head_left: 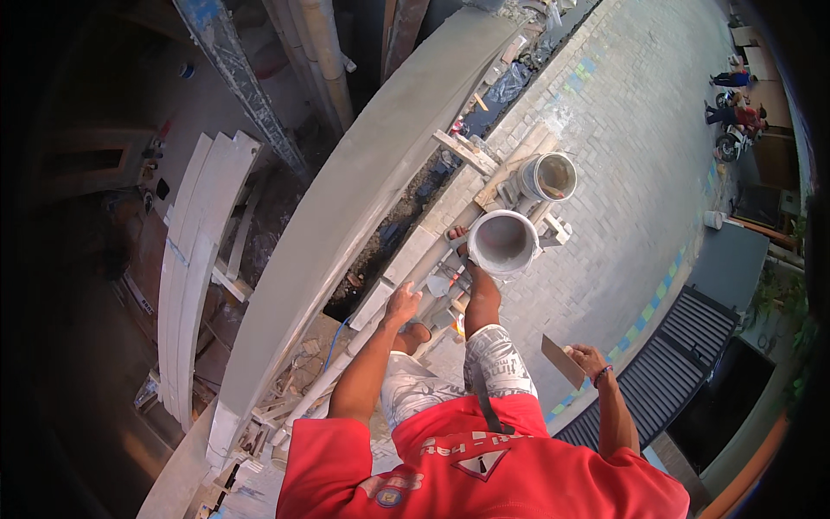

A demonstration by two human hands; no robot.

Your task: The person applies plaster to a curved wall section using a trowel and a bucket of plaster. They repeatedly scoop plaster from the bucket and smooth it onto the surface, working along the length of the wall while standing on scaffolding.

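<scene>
- One flat blade [561, 361] sits pinched in your right hand [588, 359].
- Your left hand [403, 304] hangs loosely open, looking empty.
- White bucket [504, 215] ahead, between both hands.

The left forearm [361, 370] comes out of a short red sleeve and stretches forward, slanting inward across the left side of the body. The left hand [403, 306] is at its far end, back upward, fingers directed ahead and to the right; whether they close on anything is too small to tell. The right forearm [616, 415] is held out to the right side, reaching less far forward. At its wrist sits a dark band [603, 374]. The right hand [589, 362] turns inward, fingers bent in a grip. Both hands are well apart. The right leg [482, 303] is set ahead of the left.
</scene>
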